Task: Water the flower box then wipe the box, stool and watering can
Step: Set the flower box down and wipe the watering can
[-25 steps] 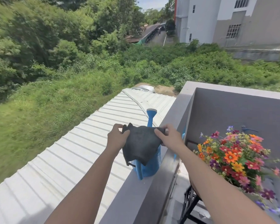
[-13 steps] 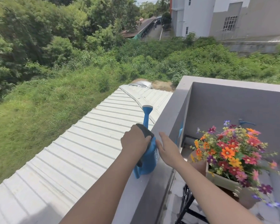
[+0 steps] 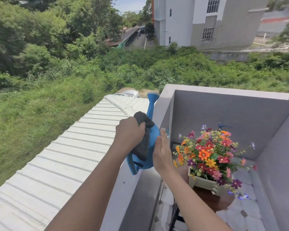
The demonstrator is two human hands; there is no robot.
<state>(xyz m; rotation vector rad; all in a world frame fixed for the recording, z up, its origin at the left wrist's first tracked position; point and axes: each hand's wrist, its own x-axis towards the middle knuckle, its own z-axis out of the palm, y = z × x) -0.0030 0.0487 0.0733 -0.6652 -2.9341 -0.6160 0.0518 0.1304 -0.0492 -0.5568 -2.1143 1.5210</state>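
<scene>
A blue watering can (image 3: 151, 144) stands on top of the balcony wall ledge (image 3: 135, 194), its spout pointing away from me. My left hand (image 3: 129, 133) is closed on a dark grey cloth (image 3: 143, 144) and presses it against the can's left side. My right hand (image 3: 162, 152) lies flat, fingers straight, against the can's right side. To the right, a white flower box (image 3: 201, 181) full of orange, red, pink and purple flowers rests on a brown wooden stool (image 3: 210, 200) with black legs.
The balcony's grey walls (image 3: 223, 117) close in the corner behind the flowers, with a blue tap (image 3: 223, 125) on the far wall. Past the ledge a white corrugated roof (image 3: 65, 155) slopes away below. The balcony floor (image 3: 244, 212) is tiled.
The cloth went from being held spread by both hands over the can to being bunched in my left hand against the can. My right hand let go and now rests flat on the can's right side.
</scene>
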